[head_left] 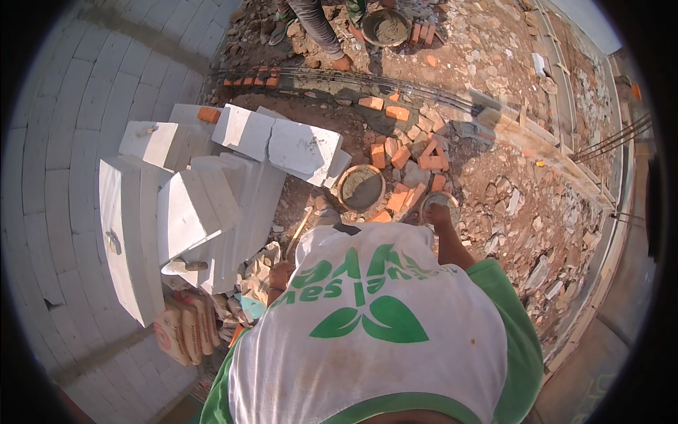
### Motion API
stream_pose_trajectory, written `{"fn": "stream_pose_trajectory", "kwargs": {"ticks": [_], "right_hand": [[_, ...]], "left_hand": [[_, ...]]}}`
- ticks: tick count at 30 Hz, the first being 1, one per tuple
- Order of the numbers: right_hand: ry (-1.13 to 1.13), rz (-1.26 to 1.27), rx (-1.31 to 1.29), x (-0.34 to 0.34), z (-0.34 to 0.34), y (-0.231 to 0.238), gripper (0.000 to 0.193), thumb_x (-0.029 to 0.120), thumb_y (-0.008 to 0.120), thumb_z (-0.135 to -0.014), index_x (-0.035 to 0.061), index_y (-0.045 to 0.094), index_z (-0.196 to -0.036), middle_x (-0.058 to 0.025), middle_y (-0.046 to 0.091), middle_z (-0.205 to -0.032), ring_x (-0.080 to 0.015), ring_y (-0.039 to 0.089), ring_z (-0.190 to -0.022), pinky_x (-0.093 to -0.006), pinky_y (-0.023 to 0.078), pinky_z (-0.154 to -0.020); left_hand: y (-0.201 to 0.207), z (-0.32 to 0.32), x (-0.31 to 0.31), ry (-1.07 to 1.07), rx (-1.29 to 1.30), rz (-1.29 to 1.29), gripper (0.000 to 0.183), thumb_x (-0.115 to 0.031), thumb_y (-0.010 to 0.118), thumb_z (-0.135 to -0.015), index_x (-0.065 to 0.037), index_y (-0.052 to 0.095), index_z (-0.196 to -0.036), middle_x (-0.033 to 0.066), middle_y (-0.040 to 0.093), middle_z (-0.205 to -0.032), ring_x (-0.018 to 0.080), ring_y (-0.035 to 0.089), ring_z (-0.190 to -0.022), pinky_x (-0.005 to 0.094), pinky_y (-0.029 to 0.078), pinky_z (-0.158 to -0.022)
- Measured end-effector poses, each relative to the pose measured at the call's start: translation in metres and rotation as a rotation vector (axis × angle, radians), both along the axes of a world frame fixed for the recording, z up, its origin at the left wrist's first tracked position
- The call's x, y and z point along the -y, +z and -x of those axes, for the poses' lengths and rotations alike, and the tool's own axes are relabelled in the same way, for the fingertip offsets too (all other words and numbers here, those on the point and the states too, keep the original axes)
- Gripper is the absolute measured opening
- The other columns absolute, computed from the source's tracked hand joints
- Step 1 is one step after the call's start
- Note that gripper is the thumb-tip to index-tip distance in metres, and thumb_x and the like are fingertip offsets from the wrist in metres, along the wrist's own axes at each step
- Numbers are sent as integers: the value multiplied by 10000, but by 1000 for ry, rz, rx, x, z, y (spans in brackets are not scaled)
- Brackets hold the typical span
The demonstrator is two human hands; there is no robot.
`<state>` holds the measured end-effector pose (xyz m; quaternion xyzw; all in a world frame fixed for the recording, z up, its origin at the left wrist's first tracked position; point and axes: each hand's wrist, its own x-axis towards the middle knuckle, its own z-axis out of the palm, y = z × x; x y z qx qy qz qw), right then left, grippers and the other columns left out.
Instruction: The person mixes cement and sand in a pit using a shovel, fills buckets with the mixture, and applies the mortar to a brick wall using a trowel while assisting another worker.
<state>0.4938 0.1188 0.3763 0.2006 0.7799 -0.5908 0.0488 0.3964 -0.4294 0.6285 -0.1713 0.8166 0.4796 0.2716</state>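
Observation:
My right hand (437,215) reaches forward and grips the near rim of a small round pan (442,201) holding grey mortar, among orange bricks (400,156) on the dirt. Low by my white and green shirt, my left hand (280,275) is closed around a wooden tool handle (299,232) that slants up toward a larger mortar pan (360,188). The tool's head is hidden. Stacked white blocks (185,209) lie just left of the left hand.
A white block wall (63,177) curves along the left. Cement bags (185,330) lie beneath the block pile. Steel rebar (367,80) runs across a trench. Another person's legs (319,30) and a third mortar pan (385,27) are at the top. Rubble covers the ground at right.

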Motion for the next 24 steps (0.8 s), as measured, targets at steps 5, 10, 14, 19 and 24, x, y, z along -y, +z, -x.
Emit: {"fn": "stream_pose_trajectory", "kwargs": {"ticks": [5, 10, 14, 19, 24], "right_hand": [[-16, 124, 41, 1, 15, -3, 110, 272, 580, -633, 204, 574, -548, 17, 500, -624, -156, 554, -642, -319, 420, -474], [-3, 114, -194, -4, 23, -1, 134, 126, 465, -826, 92, 493, -700, -16, 490, -626, -120, 520, -509, -253, 386, -413], [-89, 648, -71, 24, 48, 44, 121, 134, 443, -840, 101, 484, -731, -16, 476, -635, -120, 492, -505, -246, 380, -424], [-105, 1682, 8, -12, 65, 54, 86, 173, 500, -776, 89, 513, -761, -62, 494, -658, -155, 542, -649, -280, 429, -489], [-439, 476, 36, 14, 234, 169, 216, 173, 470, -890, -2, 521, -1005, -94, 578, -800, -182, 586, -668, -288, 499, -554]], "left_hand": [[-9, 4, 5, 197, 120, -175, 153, -136, 548, -784, -7, 559, -702, 33, 540, -637, 104, 487, -494, 214, 395, -440], [-15, 39, -15, 394, 218, -482, 154, -126, 550, -780, -10, 543, -679, 21, 509, -612, 102, 466, -474, 216, 381, -423], [12, 51, -19, 419, 180, -345, 161, -128, 554, -781, -4, 548, -678, 22, 510, -607, 98, 469, -476, 219, 378, -420], [-23, 44, -23, 428, 161, -220, 192, -166, 564, -801, 4, 615, -726, 55, 586, -648, 109, 550, -531, 230, 410, -444], [-28, 0, 44, 46, -55, 3, 177, -173, 553, -814, -29, 604, -725, 67, 613, -678, 157, 602, -566, 247, 446, -458]]}}
